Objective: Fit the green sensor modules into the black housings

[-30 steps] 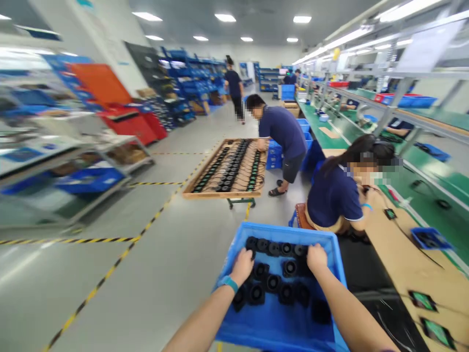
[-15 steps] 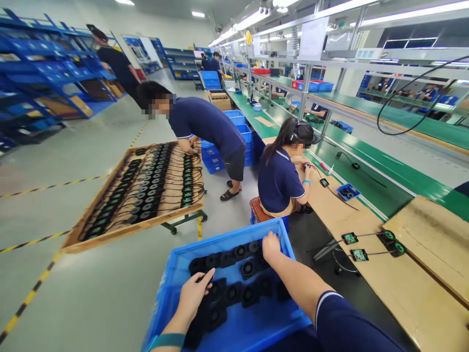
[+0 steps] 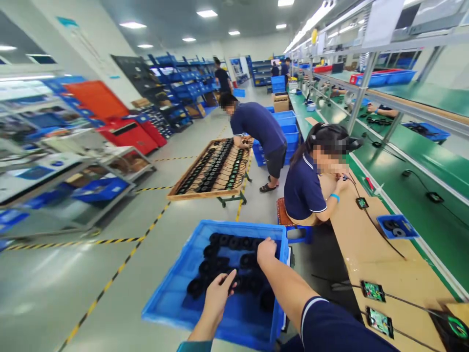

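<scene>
A blue bin [image 3: 172,298] sits low in front of me with several round black fan-like parts [image 3: 220,239] in it, some in rows. Over the bin's middle, my left hand [image 3: 220,293] is closed on a small black part [image 3: 233,282], thumb on top. My right hand [image 3: 266,250] is at the bin's right side, by its wall, with fingers curled down; whatever they hold, if anything, is hidden.
A seated person [image 3: 306,181] works at the cardboard-covered bench [image 3: 351,230] on the right, where green circuit boards [image 3: 379,320] lie. Another person [image 3: 262,129] bends over a wooden tray [image 3: 205,196] of black parts ahead. Shelving carts [image 3: 120,181] stand left.
The view has swung left, so the bench and people appear farther right. My left hand stays closed over the bin's middle; my right hand remains at its right side.
</scene>
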A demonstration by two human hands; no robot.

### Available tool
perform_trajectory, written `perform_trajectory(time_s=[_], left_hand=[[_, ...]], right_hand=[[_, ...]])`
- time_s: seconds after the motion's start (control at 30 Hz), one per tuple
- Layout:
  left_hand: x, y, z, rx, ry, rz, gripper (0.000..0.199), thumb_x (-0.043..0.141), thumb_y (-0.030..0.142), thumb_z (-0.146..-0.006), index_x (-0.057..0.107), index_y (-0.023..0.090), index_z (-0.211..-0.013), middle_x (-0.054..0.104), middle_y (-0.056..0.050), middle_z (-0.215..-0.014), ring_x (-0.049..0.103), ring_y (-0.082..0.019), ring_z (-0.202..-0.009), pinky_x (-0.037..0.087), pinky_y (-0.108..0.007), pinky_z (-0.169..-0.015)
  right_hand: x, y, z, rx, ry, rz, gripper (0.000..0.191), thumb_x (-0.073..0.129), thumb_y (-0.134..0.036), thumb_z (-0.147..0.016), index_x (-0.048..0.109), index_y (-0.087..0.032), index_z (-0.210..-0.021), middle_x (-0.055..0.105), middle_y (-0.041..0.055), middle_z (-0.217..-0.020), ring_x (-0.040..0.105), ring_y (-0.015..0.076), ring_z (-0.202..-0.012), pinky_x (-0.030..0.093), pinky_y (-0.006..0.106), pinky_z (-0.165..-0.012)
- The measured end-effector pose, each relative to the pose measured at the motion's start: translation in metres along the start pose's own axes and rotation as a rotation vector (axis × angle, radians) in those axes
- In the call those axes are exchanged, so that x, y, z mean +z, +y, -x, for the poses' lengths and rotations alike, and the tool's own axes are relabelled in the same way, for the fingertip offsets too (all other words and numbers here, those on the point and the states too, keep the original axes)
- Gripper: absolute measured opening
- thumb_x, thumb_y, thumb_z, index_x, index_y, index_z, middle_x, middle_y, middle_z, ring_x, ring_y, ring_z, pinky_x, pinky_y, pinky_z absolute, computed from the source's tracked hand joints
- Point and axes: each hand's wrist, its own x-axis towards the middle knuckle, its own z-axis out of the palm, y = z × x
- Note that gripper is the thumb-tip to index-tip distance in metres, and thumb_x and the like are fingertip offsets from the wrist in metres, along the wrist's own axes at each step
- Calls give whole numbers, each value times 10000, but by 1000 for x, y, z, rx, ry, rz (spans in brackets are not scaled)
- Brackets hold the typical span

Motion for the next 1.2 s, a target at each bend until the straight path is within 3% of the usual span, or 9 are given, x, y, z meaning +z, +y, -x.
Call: perform_trajectory(time_s=[0.13,0.3,0.4,0.53,0.77,0.87,1.03,1.1,1.2], left_hand=[[-9,-14,33,-41,80,-40,645,817,726,-513,663,148,-758,643,-26,-656,660,-204,-692,481,-247,-542],[-17,-22,52,-3,161,-31,639,784,762,-530,638,173,-733,653,-24,-644,643,-191,-635,481,-265,-549],[-11,-31,60,100,207,-113,663,726,827,-538,549,196,-645,610,-4,-564,544,-161,-499,427,-274,-505],[5,-42,63,269,323,-301,683,591,896,-621,512,218,-607,515,20,-524,495,-174,-501,415,-296,-528],[20,-59,65,493,453,-511,598,471,810,-812,544,236,-661,582,-34,-687,577,-233,-680,469,-342,-708],[21,-52,67,476,448,-449,618,487,831,-786,551,232,-646,581,-33,-667,574,-236,-673,475,-348,-707],[56,7,83,539,299,-251,547,528,735,-844,608,210,-712,647,-59,-763,619,-240,-779,508,-335,-776],[91,35,94,666,138,-235,448,503,609,-919,609,208,-750,663,-88,-889,626,-241,-871,509,-339,-822],[159,57,114,835,-220,-306,270,532,407,-929,579,210,-750,635,-101,-975,607,-234,-932,502,-354,-853]], right_hand=[[-4,-2,8,-51,42,-25,289,628,-351,-966,632,-131,-1153,626,96,-1184,626,214,-1045,559,397,-870],[-11,4,6,-107,122,-75,251,554,-205,-956,668,-9,-1063,585,272,-1186,613,319,-1065,513,433,-824],[-15,9,6,-102,133,-103,268,594,-270,-954,658,-51,-1093,593,219,-1211,613,283,-1061,519,413,-840],[-23,11,12,-62,97,-179,287,613,-359,-968,637,-123,-1130,613,115,-1226,619,221,-1058,541,397,-879],[-47,12,24,-139,11,-456,265,661,-292,-917,662,-60,-1047,580,227,-1289,556,337,-1230,439,531,-1039],[-61,16,39,-211,-106,-633,232,734,-277,-837,657,-76,-921,621,260,-1202,601,364,-1177,480,478,-979],[-70,65,86,-276,-403,-1007,509,397,-643,-977,581,-173,-909,705,116,-930,707,212,-811,558,316,-677],[-71,105,106,-199,-576,-1286,614,330,-757,-939,561,-191,-878,699,86,-874,700,192,-792,557,300,-661],[-72,176,134,47,-901,-1816,647,476,-841,-821,564,-200,-810,669,54,-745,693,212,-779,552,312,-663]])
